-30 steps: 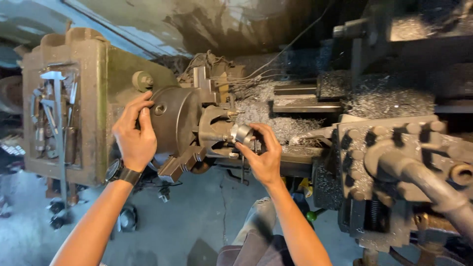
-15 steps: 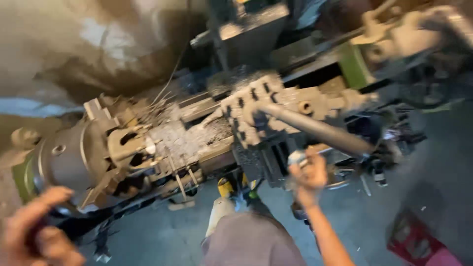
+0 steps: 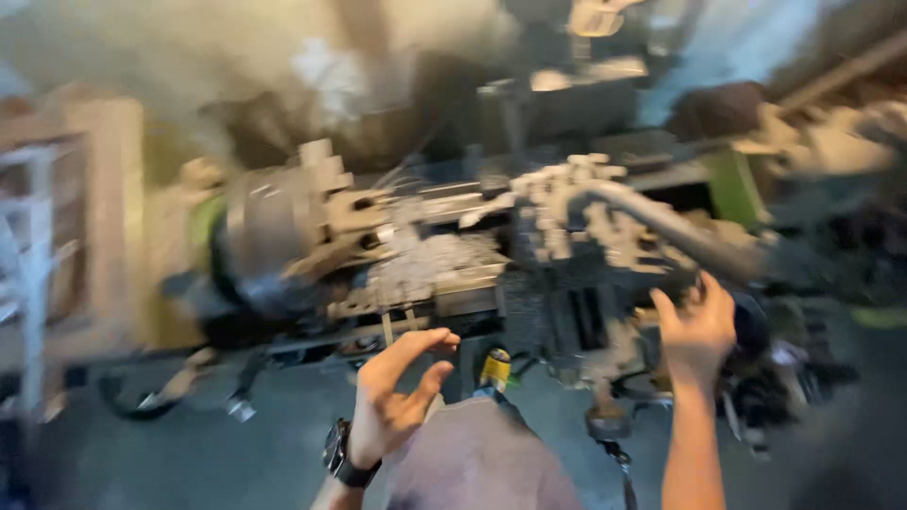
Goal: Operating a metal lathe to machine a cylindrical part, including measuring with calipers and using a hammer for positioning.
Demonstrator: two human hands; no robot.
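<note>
The picture is motion-blurred. My left hand (image 3: pixel 402 392) hovers below the lathe bed, fingers spread and curved, holding nothing; a dark watch (image 3: pixel 338 453) sits on its wrist. My right hand (image 3: pixel 694 331) is raised at the carriage, just under the long grey lever (image 3: pixel 661 222) and against a dark round part (image 3: pixel 756 326). Blur hides whether its fingers grip anything. The round chuck (image 3: pixel 274 227) is up left of my left hand. The blocky tool post (image 3: pixel 576 203) stands between the two hands, higher up.
Metal shavings (image 3: pixel 435 260) lie piled on the bed between chuck and tool post. The beige headstock (image 3: pixel 104 217) fills the left side. A small yellow-and-black object (image 3: pixel 493 366) sits low between my hands. Grey floor (image 3: pixel 189 453) shows below.
The view has swung back left and blurred. My left hand has come off the chuck and now hangs open below the bed. My right hand has moved right to the carriage.
</note>
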